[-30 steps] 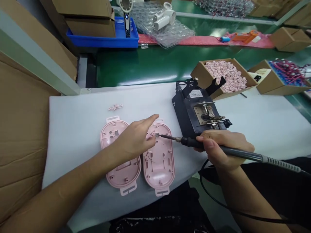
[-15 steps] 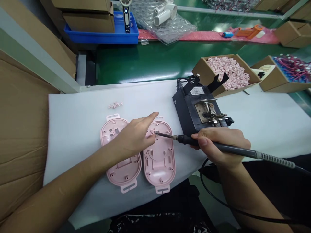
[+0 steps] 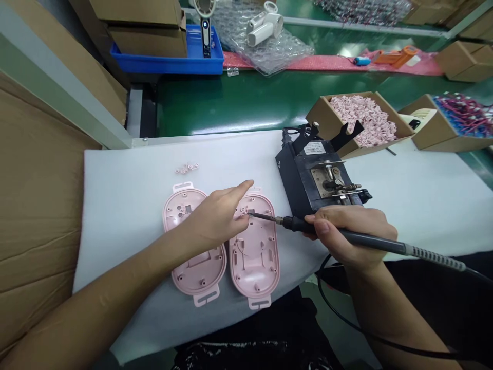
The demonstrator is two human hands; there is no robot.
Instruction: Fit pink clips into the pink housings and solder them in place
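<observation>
A soldering iron (image 3: 370,243) is gripped in my right hand (image 3: 352,231) like a pen, its tip angled left to the upper part of the right pink plastic shell (image 3: 254,277). The tip meets a small pink part (image 3: 244,210) beside a rectangular slot; whether it touches is too fine to tell. My left hand (image 3: 215,216) reaches over both shells, index finger stretched out and thumb apart, around that small part; its other fingers are hidden. Under this hand and wrist the left pink shell (image 3: 194,285) is partly covered.
Several loose pink pieces (image 3: 187,168) lie on the white mat (image 3: 115,205). A black soldering machine (image 3: 295,180) stands right of the shells. Behind it are a carton of pink parts (image 3: 364,118) and a carton of wires (image 3: 462,115). The iron's cable (image 3: 342,313) loops at lower right.
The whole view has shifted slightly, so everything sits a little lower and further right. Both hands, the soldering iron and the shells keep nearly the same positions relative to one another.
</observation>
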